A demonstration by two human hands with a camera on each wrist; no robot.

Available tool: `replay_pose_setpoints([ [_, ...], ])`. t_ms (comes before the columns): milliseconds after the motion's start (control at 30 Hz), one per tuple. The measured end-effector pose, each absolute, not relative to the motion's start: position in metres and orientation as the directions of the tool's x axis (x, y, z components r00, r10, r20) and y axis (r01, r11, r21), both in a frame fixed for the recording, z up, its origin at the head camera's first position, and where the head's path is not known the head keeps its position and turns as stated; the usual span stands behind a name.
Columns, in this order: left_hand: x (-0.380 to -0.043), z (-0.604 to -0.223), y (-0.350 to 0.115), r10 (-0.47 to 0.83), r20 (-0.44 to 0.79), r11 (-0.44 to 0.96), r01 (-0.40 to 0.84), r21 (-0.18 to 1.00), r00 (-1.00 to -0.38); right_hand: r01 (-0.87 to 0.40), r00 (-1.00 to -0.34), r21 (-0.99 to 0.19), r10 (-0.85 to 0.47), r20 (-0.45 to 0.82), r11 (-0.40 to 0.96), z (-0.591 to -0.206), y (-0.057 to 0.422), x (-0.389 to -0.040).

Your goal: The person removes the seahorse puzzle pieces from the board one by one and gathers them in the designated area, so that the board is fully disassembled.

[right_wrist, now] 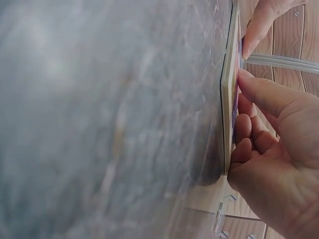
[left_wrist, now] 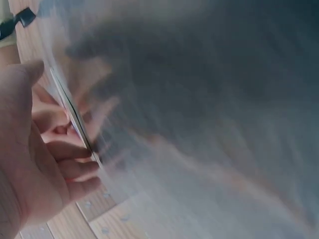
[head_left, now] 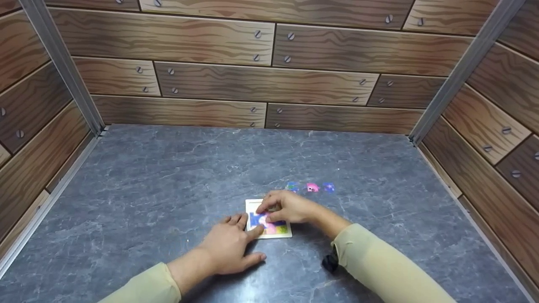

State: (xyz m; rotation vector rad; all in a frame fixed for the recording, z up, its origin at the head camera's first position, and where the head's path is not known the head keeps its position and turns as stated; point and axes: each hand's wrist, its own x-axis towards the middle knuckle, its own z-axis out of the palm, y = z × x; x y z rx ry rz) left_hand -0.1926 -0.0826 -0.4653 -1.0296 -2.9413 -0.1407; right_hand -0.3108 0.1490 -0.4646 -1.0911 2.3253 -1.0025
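Note:
A small jigsaw puzzle in a cream tray [head_left: 254, 205] lies flat on the table, its lower part filled with blue, pink and green pieces. My left hand [head_left: 229, 244] rests at the tray's left side, fingers extended, the index fingertip on the picture. From the right, my right hand [head_left: 290, 207] reaches over the tray. Its thumb and index finger pinch a pale pink puzzle piece [head_left: 262, 219] at the picture's surface, largely covered by the fingers. Edge-on, the tray [right_wrist: 229, 99] shows in the right wrist view under the curled fingers of the right hand [right_wrist: 279, 144].
Beyond the tray lie three loose puzzle pieces: a blue-green one [head_left: 292, 186], a pink one [head_left: 312, 187] and a blue one [head_left: 329, 187]. Wood-patterned walls [head_left: 210, 80] with metal corner posts [head_left: 63, 63] enclose the grey marbled table [head_left: 168, 176].

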Motion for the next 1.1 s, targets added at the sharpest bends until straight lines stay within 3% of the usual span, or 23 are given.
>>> replay_pose_setpoints([
  [367,-0.183,-0.462,-0.055,0.483,-0.017,0.875,0.482,0.036,-0.875,-0.519,-0.625,-0.731,-0.780,-0.029,0.443,-0.465,0.150,-0.313],
  [1100,-0.178,-0.463,-0.049,0.450,-0.043,0.889,0.443,0.117,-0.892,-0.498,-0.629,-0.749,-0.777,-0.035,0.437,-0.466,0.148,-0.312],
])
